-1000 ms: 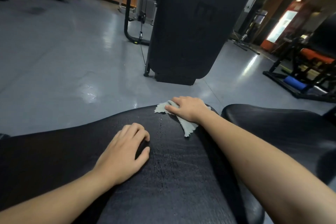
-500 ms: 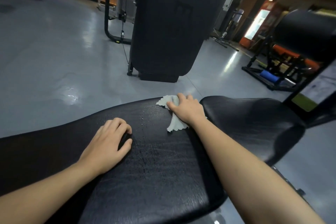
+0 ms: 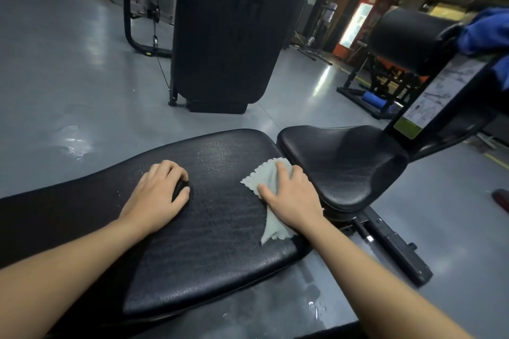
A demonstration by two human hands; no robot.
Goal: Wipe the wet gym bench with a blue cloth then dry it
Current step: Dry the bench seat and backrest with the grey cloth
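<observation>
A black padded gym bench stretches across the lower view, its textured pad glistening with water droplets near the far edge. A pale grey-blue cloth lies on the pad's right end beside the gap to the seat pad. My right hand presses flat on the cloth with its fingers spread. My left hand rests on the pad to the left, fingers loosely curled, holding nothing.
A tall black padded column stands on the grey floor behind the bench. A black roller pad with a blue cloth draped over it sits at upper right. Wet patches shine on the floor below the bench edge.
My right hand has dragged the cloth from the pad's far edge toward me along its right end. The view has swung right and down. My left hand stays put.
</observation>
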